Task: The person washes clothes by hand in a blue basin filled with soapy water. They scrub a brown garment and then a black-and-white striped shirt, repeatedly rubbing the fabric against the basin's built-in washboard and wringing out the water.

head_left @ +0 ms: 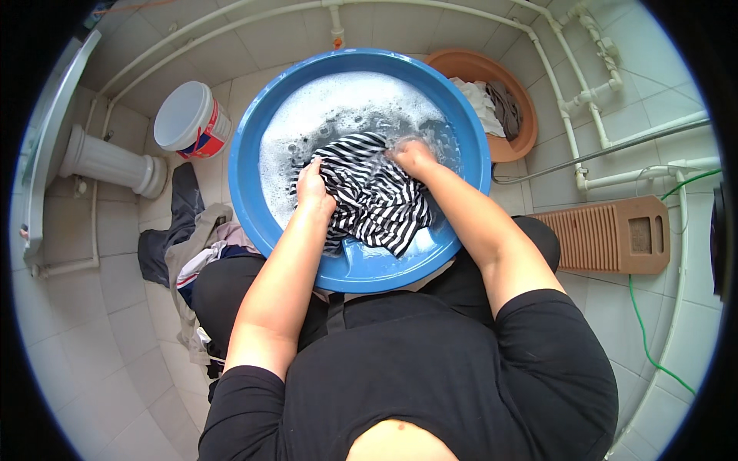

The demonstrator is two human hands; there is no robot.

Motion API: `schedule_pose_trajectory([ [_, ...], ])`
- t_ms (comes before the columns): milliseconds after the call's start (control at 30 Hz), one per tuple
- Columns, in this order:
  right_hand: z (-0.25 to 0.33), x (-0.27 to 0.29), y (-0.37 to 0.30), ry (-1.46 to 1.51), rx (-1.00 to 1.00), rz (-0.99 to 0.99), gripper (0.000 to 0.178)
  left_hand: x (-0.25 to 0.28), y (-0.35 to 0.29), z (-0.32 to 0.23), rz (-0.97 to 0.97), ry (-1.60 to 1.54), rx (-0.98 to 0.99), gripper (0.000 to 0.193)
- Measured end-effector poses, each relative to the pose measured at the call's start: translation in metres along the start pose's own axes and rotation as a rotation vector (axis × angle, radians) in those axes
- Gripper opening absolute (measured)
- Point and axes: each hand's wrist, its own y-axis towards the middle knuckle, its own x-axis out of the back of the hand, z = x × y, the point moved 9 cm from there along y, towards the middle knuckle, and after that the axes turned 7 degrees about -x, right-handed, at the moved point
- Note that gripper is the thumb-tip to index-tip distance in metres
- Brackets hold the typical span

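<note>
A black-and-white striped garment (373,203) lies bunched in soapy water inside a large blue basin (240,180). White foam (338,92) covers much of the water behind the cloth. My left hand (314,190) is closed on the garment's left side, its fingers partly hidden by the folds. At the upper right of the cloth, my right hand (413,157) is curled into a fist on the striped fabric, with water splashing about it. The near part of the garment spreads over the basin's front wall, close to my lap.
Behind on the right stands an orange-brown basin (526,123) with clothes in it. A brown washboard (607,237) lies at right, beside a green hose (642,330). At left are a white bucket (192,119), a pedestal (115,163) and piled clothes (188,238). Pipes (430,6) line the walls.
</note>
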Motion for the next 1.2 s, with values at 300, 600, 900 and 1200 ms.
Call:
schedule_pose_trajectory([
  [300, 0.153, 0.001, -0.138, 0.449, 0.925, -0.329, 0.020, -0.044, -0.045, 0.002, 0.378, -0.138, 0.309, 0.038],
  [600, 0.130, 0.017, -0.121, 0.329, 0.633, -0.519, 0.027, -0.038, -0.044, 0.012, 0.270, 0.158, 0.026, 0.026],
  [900, 0.157, 0.002, -0.150, 0.281, 0.789, -0.553, 0.021, -0.054, -0.067, 0.016, 0.697, -0.209, 0.291, 0.036],
  [1200, 0.031, 0.037, -0.011, 0.419, -0.018, -0.425, 0.056, -0.059, -0.058, -0.009, 0.195, -0.067, 0.150, 0.052],
])
